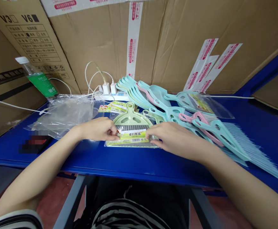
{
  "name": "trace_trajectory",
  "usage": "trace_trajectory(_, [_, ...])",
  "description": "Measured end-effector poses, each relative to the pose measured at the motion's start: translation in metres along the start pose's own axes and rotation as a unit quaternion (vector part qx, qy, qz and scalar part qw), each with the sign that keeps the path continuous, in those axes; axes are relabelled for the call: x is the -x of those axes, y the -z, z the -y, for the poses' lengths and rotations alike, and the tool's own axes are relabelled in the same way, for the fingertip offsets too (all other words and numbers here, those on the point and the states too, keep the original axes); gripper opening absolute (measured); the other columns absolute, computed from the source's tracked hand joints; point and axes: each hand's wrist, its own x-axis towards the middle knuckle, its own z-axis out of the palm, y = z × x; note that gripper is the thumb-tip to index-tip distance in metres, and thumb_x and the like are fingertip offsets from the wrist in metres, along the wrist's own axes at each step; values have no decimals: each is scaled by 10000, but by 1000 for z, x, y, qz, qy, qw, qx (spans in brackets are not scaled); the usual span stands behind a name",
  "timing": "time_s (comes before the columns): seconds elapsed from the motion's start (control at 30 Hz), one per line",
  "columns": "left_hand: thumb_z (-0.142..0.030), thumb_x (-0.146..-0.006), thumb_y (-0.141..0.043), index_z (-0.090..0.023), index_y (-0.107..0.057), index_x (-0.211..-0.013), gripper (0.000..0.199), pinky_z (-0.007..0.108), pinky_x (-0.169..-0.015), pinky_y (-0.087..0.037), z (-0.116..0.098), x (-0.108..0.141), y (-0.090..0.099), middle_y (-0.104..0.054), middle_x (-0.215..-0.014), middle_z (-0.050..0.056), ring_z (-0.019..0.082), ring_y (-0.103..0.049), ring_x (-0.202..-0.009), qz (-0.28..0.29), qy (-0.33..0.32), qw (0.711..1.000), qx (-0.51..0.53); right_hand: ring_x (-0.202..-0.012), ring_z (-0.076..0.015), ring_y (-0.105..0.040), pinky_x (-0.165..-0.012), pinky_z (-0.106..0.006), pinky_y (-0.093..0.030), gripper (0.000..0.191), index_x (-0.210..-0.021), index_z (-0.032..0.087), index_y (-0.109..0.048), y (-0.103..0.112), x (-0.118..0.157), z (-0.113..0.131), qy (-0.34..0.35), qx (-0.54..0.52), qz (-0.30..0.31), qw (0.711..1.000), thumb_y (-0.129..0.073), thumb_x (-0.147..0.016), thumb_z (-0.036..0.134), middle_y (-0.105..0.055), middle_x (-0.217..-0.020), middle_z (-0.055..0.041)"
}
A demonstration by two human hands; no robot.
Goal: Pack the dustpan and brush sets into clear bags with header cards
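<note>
In front of me on the blue table lies a light green dustpan (130, 118) with a grey-bristled brush in it, inside a clear plastic bag (111, 143). A yellow-green printed label card (134, 135) lies across its lower part. My left hand (101, 128) is closed, pinching the card's left end. At the right end, my right hand (166, 136) has its thumb and fingers closed on the card. Whether the fingertips also grip the bag's film, I cannot tell.
Stacked blue dustpans (139, 92) lie behind; blue and pink brushes (221, 136) lie right. Clear bags (67, 111), a bottle (42, 83) and a blurred dark object (35, 142) are left. More label cards (116, 106) and a power strip (117, 95) sit near the cardboard wall.
</note>
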Motion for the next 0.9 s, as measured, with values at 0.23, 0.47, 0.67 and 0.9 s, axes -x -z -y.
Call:
trace_trajectory(0.23, [-236,-843,-594,-191,-598,-619,228,242,-524,-335,-8,0,1,-531,-549,-44,85,-451,-499,-23,-12,999,-43,-867,-233,-585,-713,-334,-391,192,-898,160,-726,-10,-6,9,153,38,-90,983,-555,-888,74,-727,-838,-65])
trace_trajectory(0.47, [-50,-836,-469,-234,-707,-1076,385,244,-592,-388,-24,-2,-1,-645,-766,6,128,-583,-681,-17,-85,995,-56,-795,-202,-642,-681,-320,-425,325,-1160,239,-719,-14,-6,11,129,10,-64,989,-562,-903,117,-731,-929,-51])
trace_trajectory(0.67, [-11,-783,-500,-279,-720,-1142,499,235,-580,-402,-21,-2,-3,-654,-736,-6,123,-589,-633,16,-73,996,-44,-836,-201,-665,-669,-303,-419,338,-1174,253,-722,-13,-5,10,130,-9,-59,990,-558,-906,130,-739,-989,-62])
trace_trajectory(0.9, [-11,-773,-483,-280,-750,-1082,489,229,-619,-452,-25,1,3,-740,-821,11,135,-648,-701,14,-82,996,-19,-774,-185,-651,-627,-290,-378,255,-1003,239,-765,-10,-5,12,108,-5,-44,993,-541,-920,149,-725,-895,-45])
